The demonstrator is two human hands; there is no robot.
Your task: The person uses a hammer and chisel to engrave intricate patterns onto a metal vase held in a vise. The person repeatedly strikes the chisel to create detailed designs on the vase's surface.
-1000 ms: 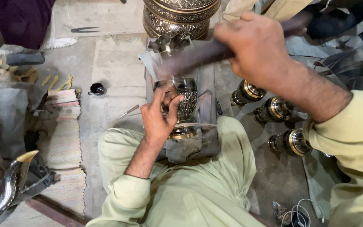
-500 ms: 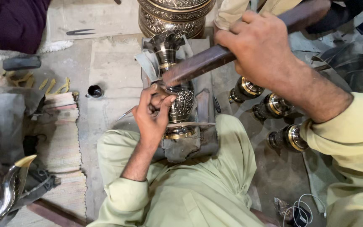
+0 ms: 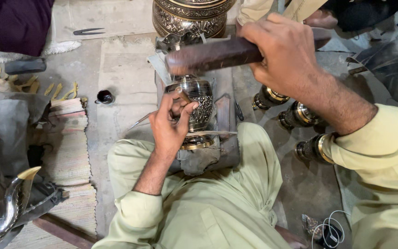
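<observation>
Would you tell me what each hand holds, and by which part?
Right hand grips a dark wooden mallet by its handle end; left hand pinches a thin chisel mid-shaft.

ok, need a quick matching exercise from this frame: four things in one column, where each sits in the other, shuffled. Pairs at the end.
Things:
1. wooden mallet
2. small dark cup
3. engraved metal vase
4. three small metal pots

Places:
A. alone on the bare floor, left of the vase
B. in a row on the floor under the right arm
C. gripped in the right hand, raised above the vase
D. lying on the padded block in front of the lap, with the left hand on it

Pairs: 1-C, 2-A, 3-D, 4-B
</observation>
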